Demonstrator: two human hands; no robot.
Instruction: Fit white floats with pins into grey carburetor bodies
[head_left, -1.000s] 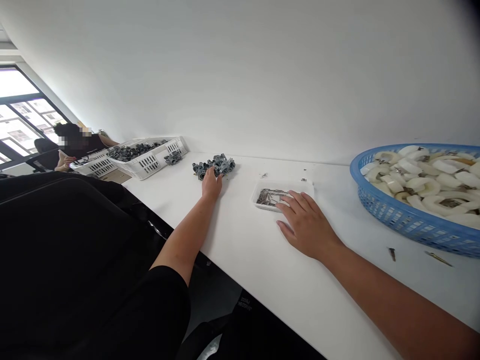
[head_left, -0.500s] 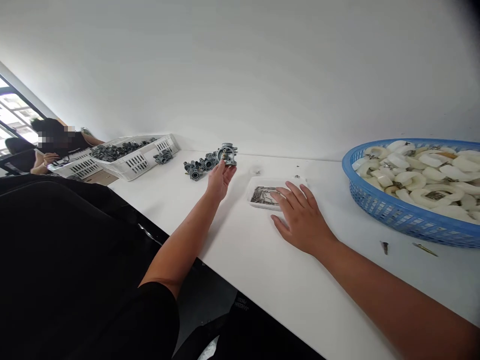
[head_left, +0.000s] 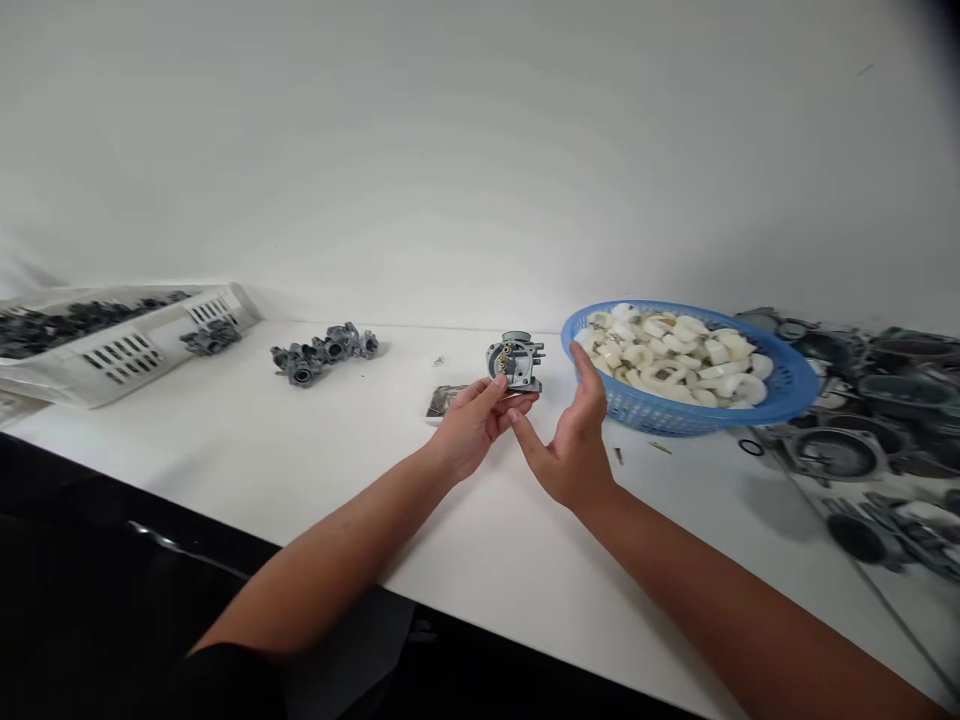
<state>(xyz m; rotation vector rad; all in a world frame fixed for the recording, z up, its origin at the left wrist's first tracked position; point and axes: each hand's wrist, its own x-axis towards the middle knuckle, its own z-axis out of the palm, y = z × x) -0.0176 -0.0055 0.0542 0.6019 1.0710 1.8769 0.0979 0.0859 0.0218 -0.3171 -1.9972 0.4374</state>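
Observation:
A grey metal carburetor (head_left: 523,362) with small brass parts is gripped in my left hand (head_left: 471,432), thumb on its near face and fingers beneath. Just to its right is my right hand (head_left: 576,440), fingers raised and thumb stretched apart, with nothing visible in it. Its thumb tip comes close to the fingers of my left hand; whether they touch I cannot tell. Behind my left hand a small box (head_left: 442,402) of thin metal pins is partly covered. Farther left on the white table, several more carburetors (head_left: 322,352) lie in a cluster.
A blue basket (head_left: 637,412) full of white rings stands to the right. Before it lie two small brass pieces (head_left: 660,447) and a black ring (head_left: 750,447). Grey metal parts (head_left: 840,452) pile up at far right. A white crate (head_left: 124,365) of carburetors stands left, one carburetor (head_left: 210,338) beside it.
The view has swung right, bringing the grey metal pile into sight. My right hand has left the pin box and come up beside the carburetor, which stays in my left hand.

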